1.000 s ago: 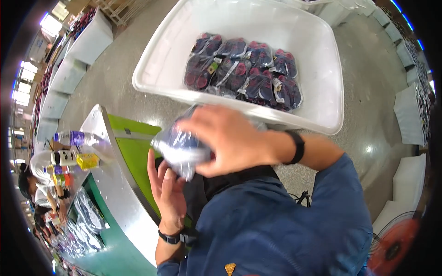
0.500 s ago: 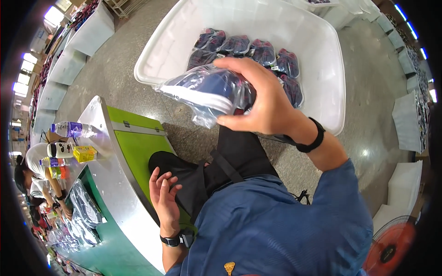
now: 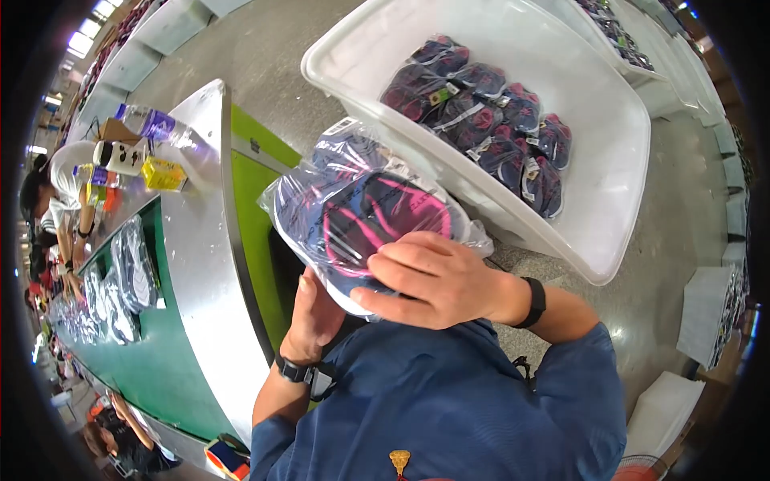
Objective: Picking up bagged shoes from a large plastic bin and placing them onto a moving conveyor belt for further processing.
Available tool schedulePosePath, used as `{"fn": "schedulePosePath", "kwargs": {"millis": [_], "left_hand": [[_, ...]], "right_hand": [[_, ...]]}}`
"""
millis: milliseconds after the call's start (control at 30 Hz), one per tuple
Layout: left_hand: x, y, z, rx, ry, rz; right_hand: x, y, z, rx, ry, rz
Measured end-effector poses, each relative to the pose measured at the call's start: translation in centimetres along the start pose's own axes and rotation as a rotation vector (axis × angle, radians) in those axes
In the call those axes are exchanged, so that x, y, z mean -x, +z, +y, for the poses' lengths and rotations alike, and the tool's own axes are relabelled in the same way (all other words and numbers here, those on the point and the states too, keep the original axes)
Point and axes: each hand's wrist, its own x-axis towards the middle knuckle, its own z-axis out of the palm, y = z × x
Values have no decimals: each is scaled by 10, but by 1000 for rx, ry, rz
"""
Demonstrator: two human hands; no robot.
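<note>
A clear plastic bag with navy shoes [image 3: 385,212], pink stripes and white sole edges, is held up in front of my body. My right hand [image 3: 445,280] grips its near right side, fingers lying over the pink part. Against the near left edge rests my left hand [image 3: 314,321], thumb up; its other fingers are hidden under the bag. Beyond, a large white plastic bin [image 3: 605,188] contains several bagged navy and pink shoes [image 3: 481,120] on its bottom.
On my left a metal-edged table [image 3: 192,264] has a green belt [image 3: 172,353] carrying bagged shoes [image 3: 132,260]. Near its far end are a water bottle [image 3: 160,126], a white bottle [image 3: 119,158] and a yellow box [image 3: 163,174]. Another person [image 3: 68,172] works across it.
The bagged shoes came nearer my body and turned, showing their pink stripes. My left hand rose from beside my lap to the bag. My view swung left, so the bin appears farther right.
</note>
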Motion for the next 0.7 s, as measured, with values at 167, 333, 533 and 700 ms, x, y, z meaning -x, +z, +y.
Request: {"fn": "schedulePosePath", "kwargs": {"millis": [167,333,533,700], "left_hand": [[-7,-18,-1,345,-173,139],[10,-27,-8,439,-214,248],[15,-15,-2,607,-220,269],[-11,-17,-8,457,-152,241]], "right_hand": [[-8,38,-45,55,19,-100],[-15,50,-75,137,64,-288],[-20,31,-66,-95,186,-150],[-7,19,-9,-76,501,-97]]}}
